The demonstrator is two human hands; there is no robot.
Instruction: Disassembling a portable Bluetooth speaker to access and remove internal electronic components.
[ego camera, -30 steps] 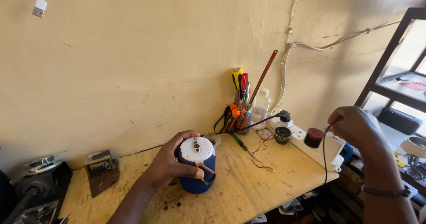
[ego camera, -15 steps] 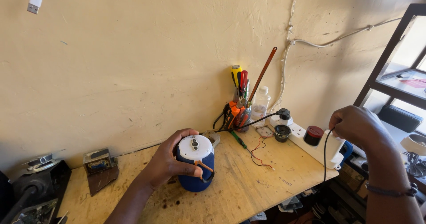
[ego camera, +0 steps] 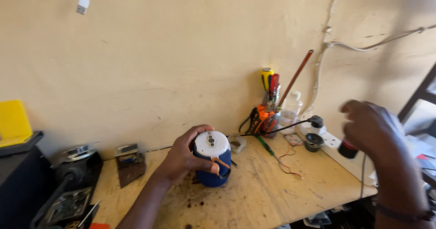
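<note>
My left hand (ego camera: 184, 160) grips a blue cylindrical device with a white top (ego camera: 212, 158) that stands upright on the wooden bench (ego camera: 254, 201). An orange strap hangs at its front. My right hand (ego camera: 370, 129) is raised at the right, blurred, above a white power strip (ego camera: 338, 143). A thin dark cable (ego camera: 362, 174) hangs below this hand; the fingers look closed around it. A small red and black cylinder (ego camera: 347, 149) shows just under the hand.
A holder with screwdrivers and pliers (ego camera: 268, 106) stands against the wall, next to a clear bottle (ego camera: 290, 108). A small black speaker (ego camera: 313, 142), red wires (ego camera: 286, 163), a black plug (ego camera: 315, 121), a small metal block (ego camera: 129, 163) and black equipment (ego camera: 68, 183) share the bench.
The camera view shifted right and down. My right hand moved slightly left and is blurred with motion. My left hand stays on the blue device.
</note>
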